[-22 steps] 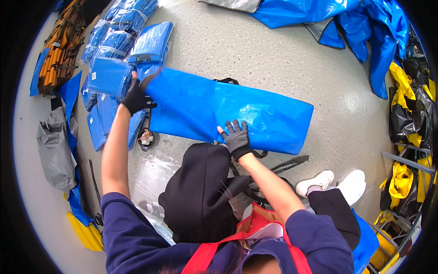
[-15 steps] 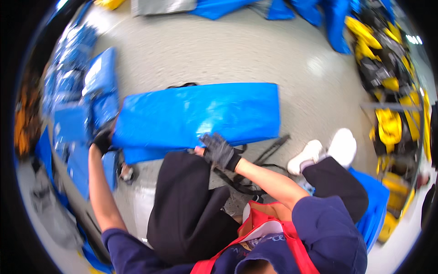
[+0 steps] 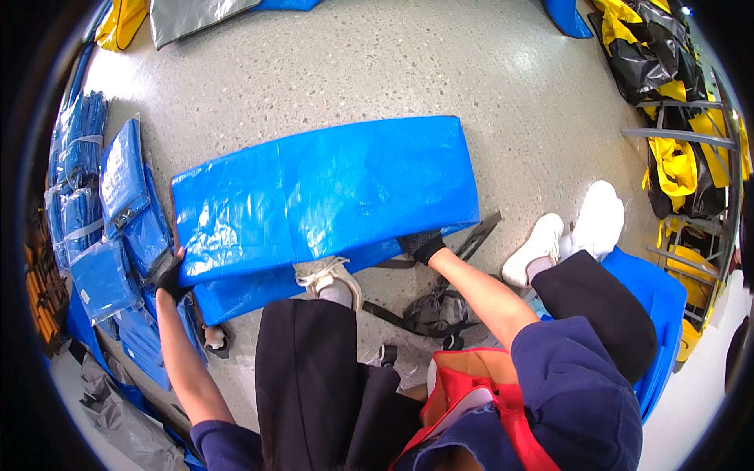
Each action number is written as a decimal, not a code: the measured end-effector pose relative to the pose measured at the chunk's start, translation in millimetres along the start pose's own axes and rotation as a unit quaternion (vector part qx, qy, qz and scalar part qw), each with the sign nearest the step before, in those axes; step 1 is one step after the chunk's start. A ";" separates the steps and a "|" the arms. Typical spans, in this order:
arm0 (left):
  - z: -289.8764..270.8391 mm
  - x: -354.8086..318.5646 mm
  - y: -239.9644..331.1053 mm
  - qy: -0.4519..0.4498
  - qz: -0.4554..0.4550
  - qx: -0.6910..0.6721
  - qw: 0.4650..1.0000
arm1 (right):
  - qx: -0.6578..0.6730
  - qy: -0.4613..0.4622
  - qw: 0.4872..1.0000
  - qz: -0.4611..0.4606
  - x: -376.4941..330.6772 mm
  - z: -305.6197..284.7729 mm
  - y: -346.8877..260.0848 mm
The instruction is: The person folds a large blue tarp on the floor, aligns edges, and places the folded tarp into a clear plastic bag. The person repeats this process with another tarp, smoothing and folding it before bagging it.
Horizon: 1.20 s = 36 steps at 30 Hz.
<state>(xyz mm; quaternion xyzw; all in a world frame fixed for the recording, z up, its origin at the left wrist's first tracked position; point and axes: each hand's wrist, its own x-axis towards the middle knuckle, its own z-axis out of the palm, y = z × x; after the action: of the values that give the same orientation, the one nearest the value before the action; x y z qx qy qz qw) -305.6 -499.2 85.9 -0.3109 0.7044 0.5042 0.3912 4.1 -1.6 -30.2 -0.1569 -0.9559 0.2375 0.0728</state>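
A long, boxy piece of folded blue tarpaulin (image 3: 322, 188) lies across in front of me, with a lower layer showing below its near edge. My left hand (image 3: 167, 275), in a dark glove, is closed on its left end, the thumb at the edge. My right hand (image 3: 422, 245), also gloved, reaches beneath the upper layer at the near right side. The tarpaulin hides its fingers. One of my white shoes (image 3: 331, 276) touches the near edge between my hands.
Clear-wrapped blue packets (image 3: 102, 271) are stacked on the left. Black straps (image 3: 440, 310) lie on the floor near my right forearm. A metal rack (image 3: 683, 135) with yellow and black bags stands right. Another white shoe (image 3: 598, 216) is at right. Grey sheeting (image 3: 126, 416) lies lower left.
My right hand has gone from lying on top of the tarpaulin to under its near right edge. The tarpaulin's near left side sits lower, and my shoe now shows against it.
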 end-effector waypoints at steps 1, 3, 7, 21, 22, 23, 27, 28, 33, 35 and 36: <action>31.5 -40.0 21.2 -0.040 -0.011 -0.006 0.999 | -0.013 -0.007 1.000 0.003 0.2 1.4 7.9; -4.1 -29.9 6.8 -0.142 0.110 -0.042 0.983 | -0.056 -0.140 0.988 0.026 16.2 -3.0 27.3; -23.5 -74.5 -4.5 -0.146 0.236 -0.027 0.960 | -0.164 -0.218 0.959 0.079 38.0 -57.8 98.7; 124.2 -27.6 -85.9 -0.147 0.121 -0.047 0.981 | -0.239 -0.198 0.942 0.131 8.6 -133.9 206.7; 122.0 -28.4 -83.5 -0.134 0.114 -0.047 0.983 | -0.239 -0.200 0.942 0.126 4.2 -134.2 203.7; 122.2 -30.3 -79.6 -0.126 0.107 -0.046 0.985 | -0.238 -0.201 0.942 0.122 0.6 -134.2 200.9; 138.9 -63.7 -49.7 -0.074 0.153 -0.038 0.985 | -0.238 -0.202 0.941 0.129 -37.4 -135.5 183.5; 137.1 -68.7 -51.0 -0.076 0.165 -0.034 0.983 | -0.236 -0.202 0.941 0.131 -43.6 -134.7 177.0; 135.5 -64.2 -78.9 -0.072 0.183 -0.039 0.980 | -0.235 -0.210 0.942 0.117 -60.1 -134.8 159.5; 139.1 -52.7 -85.5 -0.075 0.195 -0.012 0.978 | -0.242 -0.227 0.936 0.115 -57.0 -142.0 171.3; 139.9 -46.5 -92.1 -0.081 0.206 0.022 0.975 | -0.243 -0.239 0.933 0.115 -55.2 -145.7 178.3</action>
<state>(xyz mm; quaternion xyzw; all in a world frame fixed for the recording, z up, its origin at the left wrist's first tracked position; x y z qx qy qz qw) -172.4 -391.3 57.1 -0.1088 0.7302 0.5815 0.3417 134.5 192.2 8.9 -0.2172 -0.9489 0.0352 -0.2261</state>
